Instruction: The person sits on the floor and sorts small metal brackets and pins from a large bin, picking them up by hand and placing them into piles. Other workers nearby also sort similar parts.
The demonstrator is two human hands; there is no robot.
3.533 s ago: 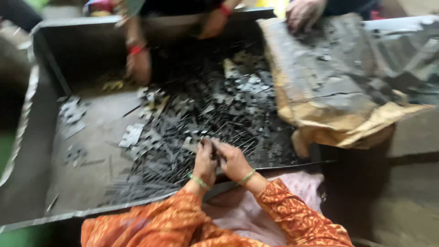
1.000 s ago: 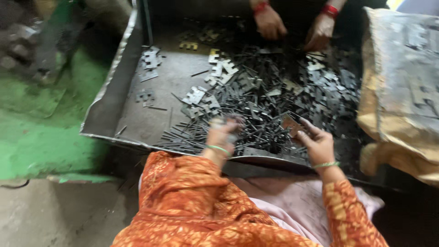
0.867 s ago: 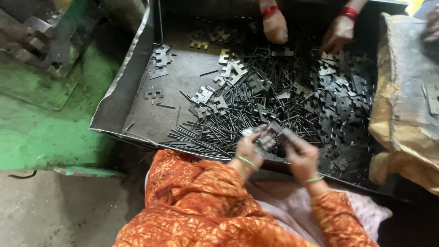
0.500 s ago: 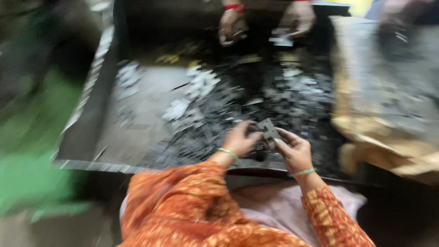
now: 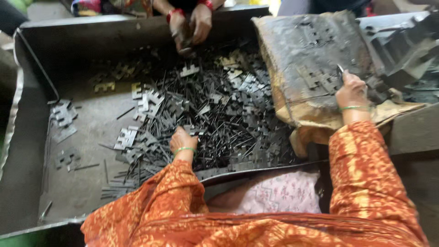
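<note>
My left hand (image 5: 182, 139) rests palm down on a heap of thin dark metal strips and notched flat metal pieces (image 5: 219, 114) inside a large metal tray (image 5: 27, 151). Its fingers curl into the pile; I cannot tell whether they grip anything. My right hand (image 5: 351, 90) reaches out to the right onto a worn brown sack (image 5: 302, 68), where a few notched pieces (image 5: 320, 80) lie. A thin dark piece sticks up from its fingers. Both wrists carry green bangles, and orange patterned sleeves cover my arms.
Across the tray, another person's two hands (image 5: 190, 23) with red bangles handle pieces at the far rim. Small stacks of notched pieces (image 5: 64, 116) lie on the tray's bare left part. Dark metal parts (image 5: 402, 41) sit at the far right. Pink cloth (image 5: 270, 194) covers my lap.
My hands were together over the pile holding a piece. They have parted: the right hand moved onto the sack at the right, the left hand dropped onto the pile.
</note>
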